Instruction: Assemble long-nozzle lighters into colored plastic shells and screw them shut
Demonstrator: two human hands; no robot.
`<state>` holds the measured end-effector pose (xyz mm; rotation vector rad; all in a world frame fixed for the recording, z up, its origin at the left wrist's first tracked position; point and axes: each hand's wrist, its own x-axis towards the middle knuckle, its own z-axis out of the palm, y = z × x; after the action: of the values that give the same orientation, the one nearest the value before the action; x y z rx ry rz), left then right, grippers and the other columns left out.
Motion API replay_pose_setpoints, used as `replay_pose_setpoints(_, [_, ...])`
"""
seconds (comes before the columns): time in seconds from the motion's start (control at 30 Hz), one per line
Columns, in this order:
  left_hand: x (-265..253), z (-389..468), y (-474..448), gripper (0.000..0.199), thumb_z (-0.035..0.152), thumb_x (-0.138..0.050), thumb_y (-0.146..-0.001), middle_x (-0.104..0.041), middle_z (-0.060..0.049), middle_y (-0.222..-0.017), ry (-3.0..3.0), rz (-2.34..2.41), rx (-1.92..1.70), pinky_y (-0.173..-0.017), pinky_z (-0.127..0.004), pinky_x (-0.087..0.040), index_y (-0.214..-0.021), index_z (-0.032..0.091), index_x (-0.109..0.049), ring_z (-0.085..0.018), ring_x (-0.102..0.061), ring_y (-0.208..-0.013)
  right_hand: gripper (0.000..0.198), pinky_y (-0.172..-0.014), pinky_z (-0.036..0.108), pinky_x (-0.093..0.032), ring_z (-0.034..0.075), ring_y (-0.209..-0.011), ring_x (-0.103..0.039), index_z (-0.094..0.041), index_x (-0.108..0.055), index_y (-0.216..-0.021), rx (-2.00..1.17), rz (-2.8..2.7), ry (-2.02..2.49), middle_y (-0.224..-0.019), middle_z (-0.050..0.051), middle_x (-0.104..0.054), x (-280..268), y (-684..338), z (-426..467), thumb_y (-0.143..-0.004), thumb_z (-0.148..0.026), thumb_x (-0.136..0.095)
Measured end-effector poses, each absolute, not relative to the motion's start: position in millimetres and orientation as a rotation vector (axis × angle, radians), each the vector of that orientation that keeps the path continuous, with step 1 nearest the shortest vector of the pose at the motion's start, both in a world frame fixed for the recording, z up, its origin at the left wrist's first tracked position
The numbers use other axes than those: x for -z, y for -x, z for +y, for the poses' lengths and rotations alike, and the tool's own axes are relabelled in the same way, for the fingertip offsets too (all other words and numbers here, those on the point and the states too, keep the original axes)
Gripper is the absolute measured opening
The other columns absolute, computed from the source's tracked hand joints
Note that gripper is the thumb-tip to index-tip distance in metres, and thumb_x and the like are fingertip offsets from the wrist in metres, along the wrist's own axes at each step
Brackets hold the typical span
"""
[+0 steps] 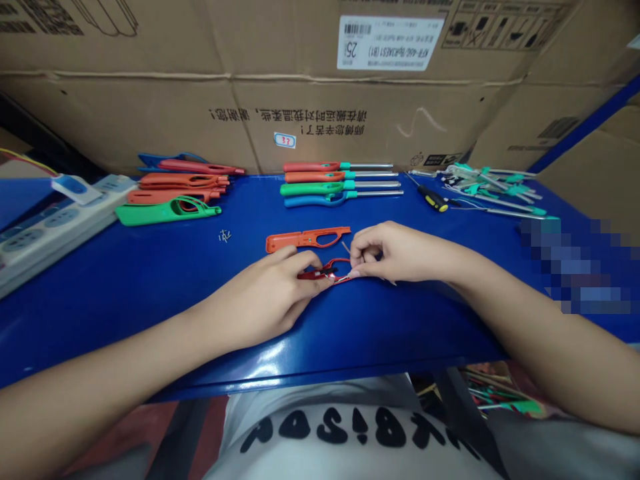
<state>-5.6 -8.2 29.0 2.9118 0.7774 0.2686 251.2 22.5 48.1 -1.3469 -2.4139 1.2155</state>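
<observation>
A red lighter shell half (342, 261) with a looped handle lies at the table's middle, a small black part (329, 271) inside it. My left hand (287, 287) is closed around its left end, thumb and fingers on either side. Opposite it, my right hand (375, 252) pinches at the loop, where a thin pale wire (343, 277) runs to the thumb tip. The right fingers partly hide the shell's right end. Just beyond both hands rests an orange shell half (285, 243), its inner side up.
Several lighters with metal tubes (345, 177) lie in a row at the back. Coloured shells (167, 211) are stacked left, near small screws (225, 236) and a power strip (65, 223). At right lie a screwdriver (431, 198) and wired tube parts (500, 187). A cardboard wall (175, 100) stands behind.
</observation>
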Motion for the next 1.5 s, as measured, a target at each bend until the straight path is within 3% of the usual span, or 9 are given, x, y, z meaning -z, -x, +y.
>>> replay_pose_setpoints(0.37, [-29.5, -8.6, 5.2, 0.04, 0.018, -0.044, -0.102, -0.061, -0.012, -0.115, -2.956, 0.772, -0.209, -0.093, -0.044, -0.054, -0.137, 0.025, -0.063, -0.026, -0.057, -0.105, 0.008, -0.06, 0.025, -0.035, 0.008, -0.053, -0.044, -0.016, -0.073, -0.078, -0.955, -2.474, 1.391, -0.06, -0.004, -0.057, -47.1, -249.6, 23.4, -0.081, -0.023, -0.072])
replay_pose_setpoints(0.57, [-30.1, -8.7, 4.4, 0.04, 0.016, -0.044, -0.102, -0.061, -0.012, -0.113, -2.96, 0.775, -0.202, -0.092, -0.043, -0.054, -0.137, 0.025, -0.063, -0.026, -0.057, -0.105, 0.006, -0.06, 0.026, -0.034, 0.011, -0.058, -0.049, -0.018, -0.071, -0.078, -0.927, -2.475, 1.456, -0.068, -0.001, -0.063, -48.5, -248.0, 20.4, -0.082, -0.022, -0.07])
replay_pose_setpoints(0.8, [-31.1, -9.2, 3.2, 0.039, 0.018, -0.045, -0.102, -0.062, -0.012, -0.112, -2.962, 0.782, -0.211, -0.093, -0.043, -0.053, -0.136, 0.024, -0.064, -0.026, -0.057, -0.104, 0.012, -0.067, 0.026, -0.036, 0.015, -0.075, -0.057, -0.017, -0.066, -0.075, -0.634, -2.624, 1.429, -0.085, 0.004, -0.07, -51.3, -241.2, 11.3, -0.081, -0.008, -0.061])
replay_pose_setpoints(1.03, [-30.5, -10.3, 3.3, 0.042, 0.013, -0.048, -0.099, -0.06, -0.012, -0.114, -2.974, 0.77, -0.187, -0.094, -0.044, -0.053, -0.137, 0.024, -0.063, -0.026, -0.056, -0.106, 0.009, -0.062, 0.024, -0.037, 0.012, -0.067, -0.056, -0.016, -0.066, -0.076, -0.82, -2.624, 1.281, -0.077, 0.002, -0.067, -54.9, -250.6, 17.1, -0.084, -0.012, -0.065])
replay_pose_setpoints(1.5, [-31.1, -10.3, 0.9, 0.038, 0.016, -0.048, -0.1, -0.062, -0.013, -0.109, -2.986, 0.758, -0.223, -0.091, -0.044, -0.054, -0.132, 0.021, -0.066, -0.027, -0.058, -0.104, 0.014, -0.072, 0.026, -0.041, 0.015, -0.076, -0.06, -0.018, -0.069, -0.078, -0.702, -2.745, 1.057, -0.081, 0.003, -0.068, -55.9, -254.3, 17.5, -0.085, -0.009, -0.061])
